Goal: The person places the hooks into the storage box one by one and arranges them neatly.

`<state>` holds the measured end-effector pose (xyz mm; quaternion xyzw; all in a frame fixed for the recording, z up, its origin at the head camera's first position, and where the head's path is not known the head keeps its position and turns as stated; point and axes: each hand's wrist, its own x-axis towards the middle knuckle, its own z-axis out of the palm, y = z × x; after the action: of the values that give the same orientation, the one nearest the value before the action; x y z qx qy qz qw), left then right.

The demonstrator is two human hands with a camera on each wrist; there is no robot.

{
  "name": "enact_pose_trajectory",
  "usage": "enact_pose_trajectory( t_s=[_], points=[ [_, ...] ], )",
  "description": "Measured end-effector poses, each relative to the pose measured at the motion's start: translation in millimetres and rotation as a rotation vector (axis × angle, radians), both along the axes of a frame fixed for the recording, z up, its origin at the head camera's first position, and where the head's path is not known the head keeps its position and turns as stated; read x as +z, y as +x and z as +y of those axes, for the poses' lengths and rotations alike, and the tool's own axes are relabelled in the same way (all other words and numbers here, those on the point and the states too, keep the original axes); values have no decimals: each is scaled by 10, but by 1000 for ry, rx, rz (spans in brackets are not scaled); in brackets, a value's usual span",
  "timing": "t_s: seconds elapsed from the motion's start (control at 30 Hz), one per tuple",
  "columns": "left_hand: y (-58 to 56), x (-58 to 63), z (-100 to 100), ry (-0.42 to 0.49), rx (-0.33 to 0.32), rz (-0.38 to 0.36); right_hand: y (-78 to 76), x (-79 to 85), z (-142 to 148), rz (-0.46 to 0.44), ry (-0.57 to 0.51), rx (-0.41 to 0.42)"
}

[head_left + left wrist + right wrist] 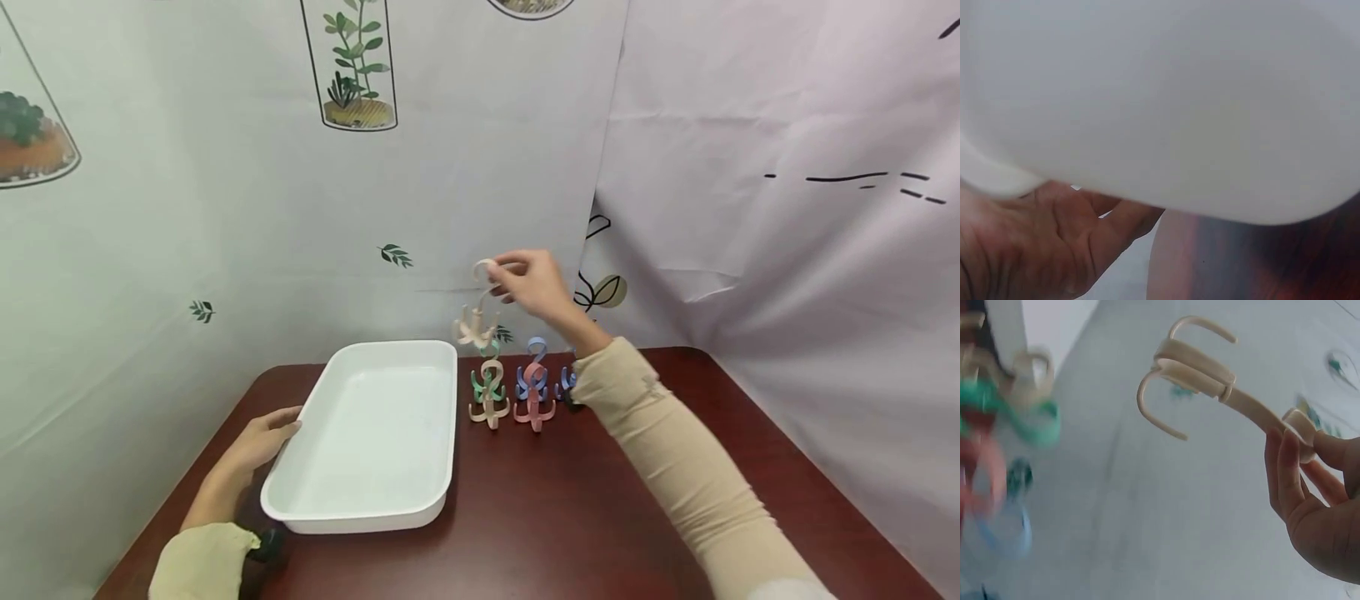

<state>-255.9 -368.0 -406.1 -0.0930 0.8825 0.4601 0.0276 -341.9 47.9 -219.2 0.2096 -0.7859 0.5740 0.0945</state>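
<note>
Up near the wall, my right hand (528, 279) pinches a beige plastic multi-claw hanger hook (476, 327) by its curved top, claws hanging down. The right wrist view shows thumb and fingers around that curl, with the claws of the hook (1194, 369) out to the left. My left hand (262, 437) touches the left side of a white rectangular tray (360, 522), fingers fairly straight along its wall. In the left wrist view the tray (1166, 125) hides much of the left hand (1041, 237). The tray's inside shows as bare white.
More hooks stand at the table's back, right of the tray: beige (491, 400), pink (534, 400), green (477, 385), blue (537, 344) and another blue one (567, 380) partly behind the right sleeve. A printed cloth wall (300, 275) rises behind the dark red table (540, 525).
</note>
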Motion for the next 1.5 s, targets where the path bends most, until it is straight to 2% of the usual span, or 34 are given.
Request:
enact_pose_trajectory(
  t_s=[0.07, 0.27, 0.5, 0.7, 0.9, 1.13, 1.27, 1.5],
  points=[
    [-7, 1, -14, -1, -2, -3, -41, -79, -257, -25, -16, 2],
    [-28, 17, -28, -1, -10, -8, -133, -347, -951, 16, 43, -6],
    [-55, 8, 58, 3, -22, 7, -220, -638, -1484, -6, 66, -24],
    [-98, -12, 187, 1, -40, 18, -306, -893, -1686, -8, 87, -79],
    [-95, 23, 207, -9, -47, 18, -364, -1097, -1835, -61, 112, -105],
    [-15, 76, 91, -29, -32, 22, -363, -1211, -2020, -76, 137, -100],
    [14, 55, 50, -20, -25, 10, -354, -1268, -2078, -85, 179, -99],
    [-2, 2, 34, -9, -1, 4, -320, -1340, -2114, -94, 243, -64]
  ],
)
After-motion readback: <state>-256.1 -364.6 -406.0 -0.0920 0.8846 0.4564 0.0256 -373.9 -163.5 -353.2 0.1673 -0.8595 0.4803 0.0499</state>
